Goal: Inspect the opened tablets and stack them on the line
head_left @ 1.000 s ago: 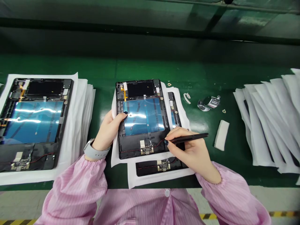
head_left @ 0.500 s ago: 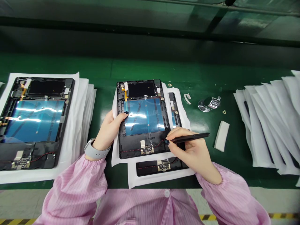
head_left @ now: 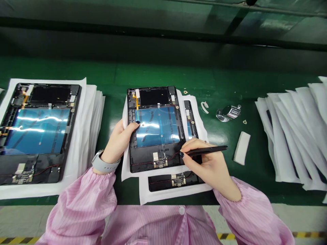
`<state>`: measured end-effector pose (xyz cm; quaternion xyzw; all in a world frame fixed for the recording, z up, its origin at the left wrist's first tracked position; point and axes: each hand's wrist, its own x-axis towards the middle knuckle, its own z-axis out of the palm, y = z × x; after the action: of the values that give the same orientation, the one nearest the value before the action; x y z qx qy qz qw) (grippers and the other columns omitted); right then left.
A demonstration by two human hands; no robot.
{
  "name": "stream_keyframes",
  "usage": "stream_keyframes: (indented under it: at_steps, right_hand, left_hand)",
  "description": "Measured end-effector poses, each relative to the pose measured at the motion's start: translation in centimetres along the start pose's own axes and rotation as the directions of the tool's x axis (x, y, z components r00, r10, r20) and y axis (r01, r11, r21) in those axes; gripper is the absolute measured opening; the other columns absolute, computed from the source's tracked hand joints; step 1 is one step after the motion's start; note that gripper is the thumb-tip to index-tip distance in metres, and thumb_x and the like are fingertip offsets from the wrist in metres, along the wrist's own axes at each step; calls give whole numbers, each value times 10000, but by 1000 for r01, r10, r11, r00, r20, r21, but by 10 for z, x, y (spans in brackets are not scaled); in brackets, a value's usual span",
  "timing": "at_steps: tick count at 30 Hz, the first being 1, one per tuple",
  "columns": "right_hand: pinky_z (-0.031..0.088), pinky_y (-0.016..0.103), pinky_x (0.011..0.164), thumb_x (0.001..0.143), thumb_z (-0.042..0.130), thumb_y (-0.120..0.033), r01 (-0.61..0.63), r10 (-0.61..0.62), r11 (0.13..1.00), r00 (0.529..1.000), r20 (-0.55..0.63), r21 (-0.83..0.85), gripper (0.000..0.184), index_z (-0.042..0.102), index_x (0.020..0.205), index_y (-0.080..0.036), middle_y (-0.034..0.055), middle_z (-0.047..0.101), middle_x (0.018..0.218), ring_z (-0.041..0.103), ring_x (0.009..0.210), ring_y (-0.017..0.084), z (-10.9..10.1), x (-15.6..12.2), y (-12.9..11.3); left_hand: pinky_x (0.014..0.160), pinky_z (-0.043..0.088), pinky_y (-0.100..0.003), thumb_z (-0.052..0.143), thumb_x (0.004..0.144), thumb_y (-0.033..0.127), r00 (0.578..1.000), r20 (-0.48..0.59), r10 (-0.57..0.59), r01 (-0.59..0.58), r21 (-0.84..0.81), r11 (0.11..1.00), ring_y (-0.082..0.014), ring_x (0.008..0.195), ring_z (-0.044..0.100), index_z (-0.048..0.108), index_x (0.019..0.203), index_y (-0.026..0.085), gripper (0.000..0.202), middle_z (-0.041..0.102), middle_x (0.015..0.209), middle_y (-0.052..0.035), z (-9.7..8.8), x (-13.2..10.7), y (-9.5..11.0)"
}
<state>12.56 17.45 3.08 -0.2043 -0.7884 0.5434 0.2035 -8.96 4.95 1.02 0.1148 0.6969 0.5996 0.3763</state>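
Left hand [head_left: 116, 144] grips the left edge of a black rectangular tablet housing [head_left: 145, 161], thumb over the rim, remaining fingers curled beneath and out of view. The housing lies at bench centre on a white protective sheet [head_left: 125, 160], with a blue-tinted film panel [head_left: 157, 127] in its middle and a small circuit board [head_left: 160, 163] near its lower edge. Right hand [head_left: 206, 166] has thumb and fingers closed together on a slim black stylus-like tool [head_left: 208, 150], held over the housing's lower right, near a thin red wire [head_left: 143, 164]; contact at the tool's tip cannot be confirmed. A narrow black housing strip [head_left: 176, 180] lies just below, on a second white sheet [head_left: 144, 194]. To the left, a second black tablet housing [head_left: 38, 136] rests on stacked white sheets [head_left: 98, 115]. To the right, a chrome tally counter [head_left: 228, 113], a white foam block [head_left: 241, 148] and a fanned pile of white sheets [head_left: 291, 136] sit on a green workbench [head_left: 114, 76]. Observed: grey-banded smartwatch [head_left: 104, 163] on left wrist; pink striped smock sleeves [head_left: 84, 200].
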Motion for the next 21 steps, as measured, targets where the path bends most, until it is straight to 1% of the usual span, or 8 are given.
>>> stream_keyframes:
  at_steps: [4, 10, 13, 16, 21]
  right_hand:
    - [495, 320, 640, 829, 578, -31, 10, -10, 1000, 1000, -1, -10, 203, 631, 860, -225, 8, 648, 804, 633, 738, 178, 1, 0, -1]
    - [499, 326, 650, 837, 573, -40, 32, -32, 998, 999, 2, -48, 195, 625, 871, -225, 10, 652, 809, 636, 739, 178, 3, -1, 0]
    - [501, 324, 643, 846, 563, -44, 51, -49, 996, 998, 29, -70, 194, 617, 877, -227, 9, 649, 805, 636, 739, 181, 3, 0, -1]
    - [501, 328, 632, 852, 551, -48, 32, -26, 994, 998, 54, -106, 189, 608, 873, -228, 15, 651, 806, 633, 737, 187, 5, 1, -4]
    - [495, 333, 619, 846, 534, -51, 3, 3, 992, 999, 45, -126, 185, 595, 842, -225, 20, 649, 786, 621, 710, 187, 6, 3, -9]
  left_hand:
    - [593, 422, -259, 683, 782, 299, 1000, 1, 2, -2, -2, 1000, -142, 637, 531, 650, 830, 203, 113, 615, 715, 41, -1, 1, -1]
    - [594, 427, -269, 686, 776, 320, 1000, -4, -4, 4, 14, 1000, -161, 652, 544, 658, 862, 196, 153, 636, 759, 27, -2, 2, -3]
    - [592, 429, -265, 692, 768, 326, 1000, -6, -5, 5, 12, 1000, -163, 656, 550, 662, 880, 200, 172, 652, 783, 23, -1, 1, -2]
    - [588, 435, -264, 695, 762, 332, 1000, -10, 0, 0, 18, 1000, -166, 660, 566, 666, 887, 199, 185, 669, 815, 14, -1, 1, -2]
    - [590, 446, -258, 706, 763, 331, 1000, -8, -14, 14, 1, 1000, -161, 658, 578, 669, 882, 207, 176, 670, 801, 19, -2, 1, -3]
